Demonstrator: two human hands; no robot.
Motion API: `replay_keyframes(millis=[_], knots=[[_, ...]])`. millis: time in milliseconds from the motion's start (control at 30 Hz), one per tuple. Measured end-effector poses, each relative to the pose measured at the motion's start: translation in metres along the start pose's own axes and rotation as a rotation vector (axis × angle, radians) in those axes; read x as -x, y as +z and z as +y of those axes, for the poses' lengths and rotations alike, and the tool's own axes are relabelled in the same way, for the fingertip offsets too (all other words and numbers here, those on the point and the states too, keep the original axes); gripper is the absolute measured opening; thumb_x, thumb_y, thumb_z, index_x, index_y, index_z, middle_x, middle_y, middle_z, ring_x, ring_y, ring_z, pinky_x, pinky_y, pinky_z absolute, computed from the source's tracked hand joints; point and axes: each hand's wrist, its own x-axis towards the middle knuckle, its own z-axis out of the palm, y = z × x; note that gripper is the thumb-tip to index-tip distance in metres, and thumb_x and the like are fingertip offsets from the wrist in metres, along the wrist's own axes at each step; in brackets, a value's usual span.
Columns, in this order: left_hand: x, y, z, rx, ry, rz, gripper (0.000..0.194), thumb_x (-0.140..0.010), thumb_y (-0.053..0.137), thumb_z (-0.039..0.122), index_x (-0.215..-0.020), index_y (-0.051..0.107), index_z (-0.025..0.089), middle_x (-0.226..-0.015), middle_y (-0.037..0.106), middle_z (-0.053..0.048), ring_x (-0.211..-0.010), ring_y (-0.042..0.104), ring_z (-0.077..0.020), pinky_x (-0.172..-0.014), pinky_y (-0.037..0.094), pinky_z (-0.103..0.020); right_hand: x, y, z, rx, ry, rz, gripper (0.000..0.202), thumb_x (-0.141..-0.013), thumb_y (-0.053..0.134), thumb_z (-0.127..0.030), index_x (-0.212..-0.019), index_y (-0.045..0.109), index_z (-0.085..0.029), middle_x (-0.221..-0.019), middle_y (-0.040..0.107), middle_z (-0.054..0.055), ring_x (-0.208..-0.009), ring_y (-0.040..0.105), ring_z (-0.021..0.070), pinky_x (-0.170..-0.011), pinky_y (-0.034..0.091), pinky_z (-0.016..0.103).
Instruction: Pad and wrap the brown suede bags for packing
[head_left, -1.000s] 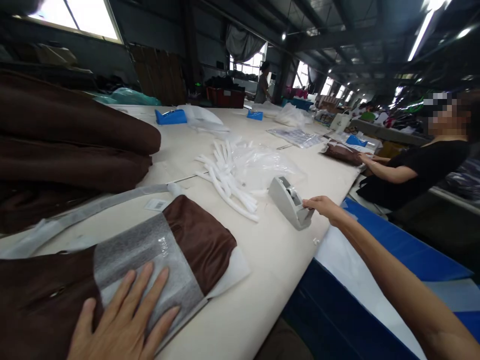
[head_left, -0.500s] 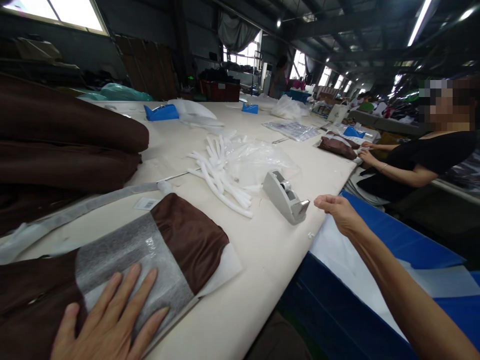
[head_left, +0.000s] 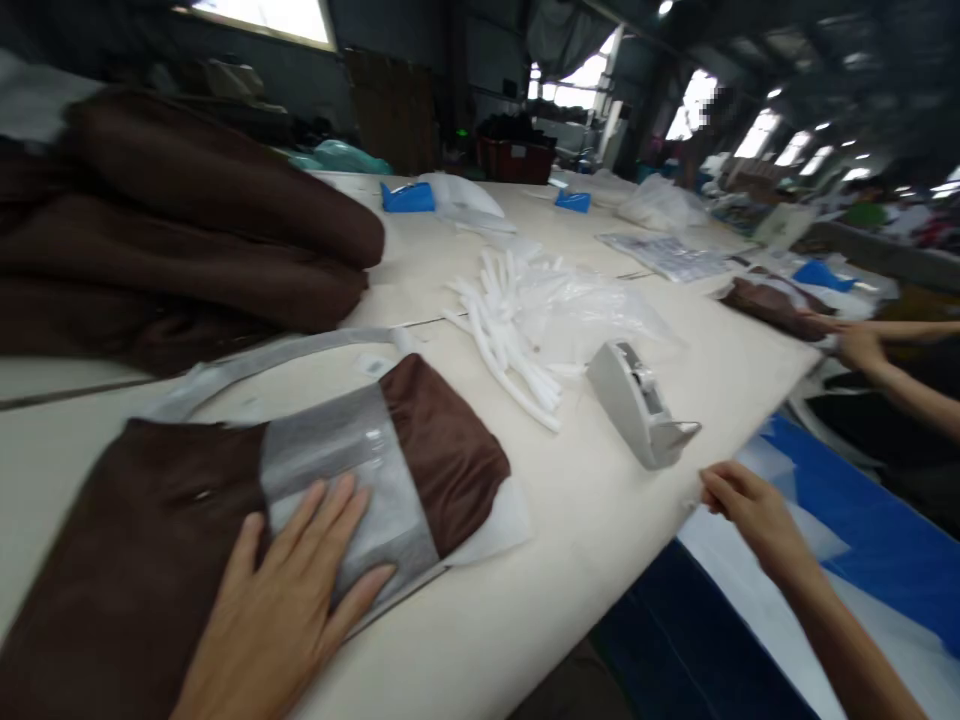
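Note:
A brown bag (head_left: 446,455) lies on the table, a band of whitish translucent wrapping sheet (head_left: 330,430) across it. My left hand (head_left: 292,580) rests flat on that sheet with its fingers spread. The bag's strap (head_left: 277,355), covered in pale wrapping, curves behind it, near a small white tag (head_left: 373,365). At the table's right edge, my right hand (head_left: 754,510) is closed in a pinch; whatever is between its fingertips is too small to make out. Just beyond those fingertips stands a grey tape dispenser (head_left: 637,405), apart from the hand.
White foam-like rods (head_left: 517,350) and clear plastic bags (head_left: 592,310) lie mid-table. Stacked brown bags (head_left: 225,230) rise at left. Below the right edge, a blue bin (head_left: 862,540) holds white sheets. A co-worker's hands (head_left: 862,345) touch a brown item (head_left: 772,305) farther right.
The view has turned left, so things appear farther right. My right hand has come slightly nearer to me relative to the tape dispenser. My left hand stays on the wrapping sheet.

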Motion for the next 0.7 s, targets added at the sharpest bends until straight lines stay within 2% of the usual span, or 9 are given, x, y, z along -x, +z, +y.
replay_keyframes(millis=[67,100,200,300,400,467,567,633,700], knots=[[0.000,-0.008,0.005,-0.062,0.011,0.004,0.068,-0.096,0.038,0.058,-0.148,0.040,0.015,-0.151,0.044,-0.016,-0.142,0.036,-0.0357,-0.119,0.010,-0.061,0.009,-0.009,-0.015,0.102,-0.119,-0.181,0.036,-0.073,0.062,-0.062,-0.067,0.064,-0.026,-0.061,0.059,0.006,-0.060,0.053,0.0223,-0.059,0.042,0.036],[0.000,-0.011,0.006,-0.078,0.012,-0.019,0.067,-0.095,0.041,0.058,-0.148,0.040,0.016,-0.152,0.043,-0.015,-0.142,0.036,-0.0344,-0.119,0.010,-0.061,0.010,-0.011,-0.026,0.141,-0.189,-0.342,0.035,-0.077,0.061,-0.061,-0.067,0.064,-0.028,-0.063,0.059,0.007,-0.065,0.055,0.0239,-0.063,0.044,0.036],[0.001,-0.015,0.010,-0.095,-0.061,-0.088,0.067,-0.094,0.047,0.058,-0.148,0.040,0.021,-0.158,0.033,-0.015,-0.146,0.027,-0.0354,-0.117,0.010,-0.065,0.011,0.009,-0.080,0.180,-0.370,-0.750,0.035,-0.086,0.056,-0.056,-0.065,0.063,-0.029,-0.065,0.060,0.006,-0.062,0.055,0.0227,-0.059,0.045,0.034],[0.003,-0.017,0.015,-0.073,-0.150,-0.079,0.066,-0.091,0.051,0.061,-0.147,0.043,0.026,-0.162,0.020,-0.016,-0.148,0.016,-0.0399,-0.113,0.009,-0.070,0.021,0.062,-0.155,0.192,-0.567,-1.181,0.030,-0.092,0.054,-0.046,-0.073,0.065,-0.025,-0.070,0.063,0.004,-0.064,0.057,0.0190,-0.062,0.045,0.030],[0.005,-0.019,0.020,-0.025,-0.195,-0.048,0.066,-0.089,0.053,0.063,-0.145,0.045,0.030,-0.163,0.011,-0.018,-0.149,0.010,-0.0436,-0.111,0.009,-0.074,0.030,0.137,-0.223,0.228,-0.811,-1.469,0.025,-0.096,0.051,-0.036,-0.079,0.064,-0.022,-0.074,0.063,0.000,-0.067,0.056,0.0141,-0.065,0.043,0.025],[0.005,-0.019,0.020,0.010,-0.214,-0.031,0.069,-0.087,0.055,0.066,-0.146,0.044,0.032,-0.164,0.010,-0.017,-0.148,0.010,-0.0453,-0.110,0.009,-0.075,0.030,0.187,-0.253,0.255,-0.971,-1.571,0.020,-0.095,0.052,-0.026,-0.081,0.065,-0.020,-0.070,0.061,-0.003,-0.065,0.054,0.0111,-0.064,0.041,0.022],[0.005,-0.018,0.020,0.060,-0.253,0.001,0.072,-0.082,0.057,0.071,-0.144,0.046,0.036,-0.163,0.014,-0.016,-0.148,0.011,-0.0463,-0.109,0.009,-0.076,0.027,0.247,-0.278,0.486,-1.189,-1.577,0.015,-0.088,0.057,-0.015,-0.075,0.065,-0.017,-0.065,0.057,-0.005,-0.062,0.052,0.0095,-0.061,0.036,0.021],[0.005,-0.017,0.020,0.086,-0.274,0.012,0.070,-0.081,0.057,0.071,-0.141,0.050,0.036,-0.163,0.015,-0.016,-0.148,0.011,-0.0466,-0.109,0.009,-0.076,0.029,0.271,-0.288,0.665,-1.320,-1.526,0.014,-0.085,0.059,-0.011,-0.074,0.066,-0.017,-0.067,0.060,-0.004,-0.063,0.051,0.0101,-0.061,0.034,0.022],[0.005,-0.016,0.020,0.108,-0.287,0.019,0.067,-0.081,0.057,0.071,-0.138,0.054,0.035,-0.163,0.015,-0.018,-0.147,0.011,-0.0469,-0.109,0.010,-0.076,0.034,0.283,-0.296,0.809,-1.453,-1.427,0.013,-0.086,0.059,-0.012,-0.079,0.068,-0.016,-0.074,0.066,0.000,-0.067,0.053,0.0121,-0.062,0.033,0.024]])
